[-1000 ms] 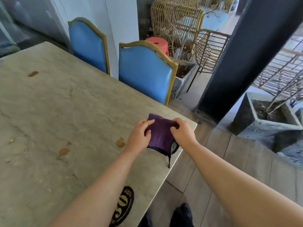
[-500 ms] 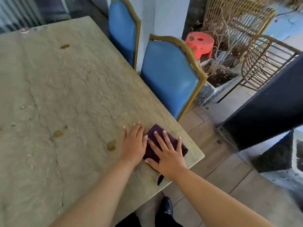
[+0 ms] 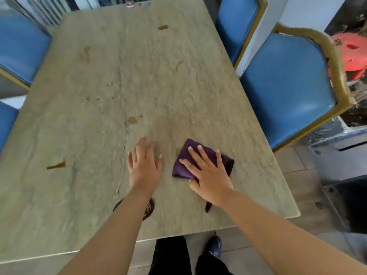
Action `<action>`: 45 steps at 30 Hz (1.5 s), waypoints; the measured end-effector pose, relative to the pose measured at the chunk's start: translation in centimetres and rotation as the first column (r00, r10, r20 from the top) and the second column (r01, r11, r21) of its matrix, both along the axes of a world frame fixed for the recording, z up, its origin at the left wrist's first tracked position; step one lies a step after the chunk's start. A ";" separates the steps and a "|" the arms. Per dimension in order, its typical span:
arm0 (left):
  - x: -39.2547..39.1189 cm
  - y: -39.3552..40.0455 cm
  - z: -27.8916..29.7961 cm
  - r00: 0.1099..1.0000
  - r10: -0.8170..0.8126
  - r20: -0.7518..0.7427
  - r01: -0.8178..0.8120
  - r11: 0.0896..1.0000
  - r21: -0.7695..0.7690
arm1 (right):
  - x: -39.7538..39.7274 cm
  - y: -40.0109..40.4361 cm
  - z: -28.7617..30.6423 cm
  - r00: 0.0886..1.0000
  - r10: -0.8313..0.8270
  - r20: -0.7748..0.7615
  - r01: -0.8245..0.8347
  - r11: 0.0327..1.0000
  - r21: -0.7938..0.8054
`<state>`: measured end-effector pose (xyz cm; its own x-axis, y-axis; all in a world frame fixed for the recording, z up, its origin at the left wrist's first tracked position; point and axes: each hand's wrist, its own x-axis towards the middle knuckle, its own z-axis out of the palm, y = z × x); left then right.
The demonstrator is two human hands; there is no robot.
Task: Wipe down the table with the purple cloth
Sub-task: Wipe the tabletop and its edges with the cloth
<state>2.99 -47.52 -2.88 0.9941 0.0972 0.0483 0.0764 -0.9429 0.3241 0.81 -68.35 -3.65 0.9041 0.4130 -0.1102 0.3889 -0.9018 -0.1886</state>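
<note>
The folded purple cloth [image 3: 183,165] is pinned flat near the tabletop's [image 3: 178,86] right front corner under the right hand [image 3: 210,175], fingers [image 3: 195,155] spread straight across it. The left hand [image 3: 144,165] is laid beside it on bare stone, fingers relaxed, nothing held.

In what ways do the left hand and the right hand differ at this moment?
The right hand lies on the folded purple cloth and presses it down; the left hand lies on the bare table and does not touch the cloth. The right hand is nearer the table's right edge and the blue chair; the left hand is nearer the middle. Both are flat, palm down, with straight, spread fingers.
</note>
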 end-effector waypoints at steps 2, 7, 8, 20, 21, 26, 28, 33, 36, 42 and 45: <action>-0.5 2.1 -0.2 0.998 0.053 -0.040 -0.050 0.996 0.070 | 0.3 -1.0 -0.1 0.991 0.134 -0.016 -0.133 0.990 0.046; -1.8 5.7 -0.8 0.978 0.088 -0.189 -0.047 0.976 0.215 | 5.6 -0.8 0.0 0.942 -0.336 0.001 0.336 0.942 -0.014; -2.1 5.9 -1.0 0.978 0.081 -0.192 -0.037 0.974 0.222 | 6.3 0.6 0.1 0.900 -0.435 -0.015 0.434 0.900 -0.040; -1.2 7.9 -1.0 0.989 0.063 -0.136 -0.043 0.988 0.146 | 11.6 6.1 -0.5 0.999 -0.009 0.049 0.013 0.997 -0.081; -1.1 7.9 -1.0 0.989 0.066 -0.134 -0.047 0.989 0.137 | 13.1 7.1 -0.5 0.983 -0.178 0.035 0.181 0.981 -0.076; -0.9 8.2 -1.3 0.988 0.074 -0.138 -0.061 0.994 0.095 | 14.0 14.6 -0.1 0.977 -0.214 -0.028 0.210 0.973 -0.099; -1.0 8.2 -1.3 0.989 0.081 -0.124 -0.072 0.995 0.075 | 11.6 15.0 -0.5 0.990 0.137 0.028 -0.134 0.987 -0.090; -1.0 8.2 -1.2 0.989 0.078 -0.128 -0.071 0.996 0.061 | 15.3 8.4 -0.3 0.890 0.455 0.015 -0.453 0.888 -0.082; -1.0 8.3 -1.2 0.989 0.071 -0.131 -0.062 0.995 0.077 | 18.7 9.0 -0.1 0.997 -0.065 -0.032 0.063 0.996 -0.056; -1.0 8.2 -1.3 0.990 0.082 -0.114 -0.079 0.996 0.035 | 10.3 15.1 -0.1 0.990 0.139 0.001 -0.139 0.989 -0.048; -1.0 8.1 -1.1 0.991 0.079 -0.110 -0.076 0.997 0.033 | 8.6 9.6 0.0 0.863 0.505 0.013 -0.505 0.863 -0.035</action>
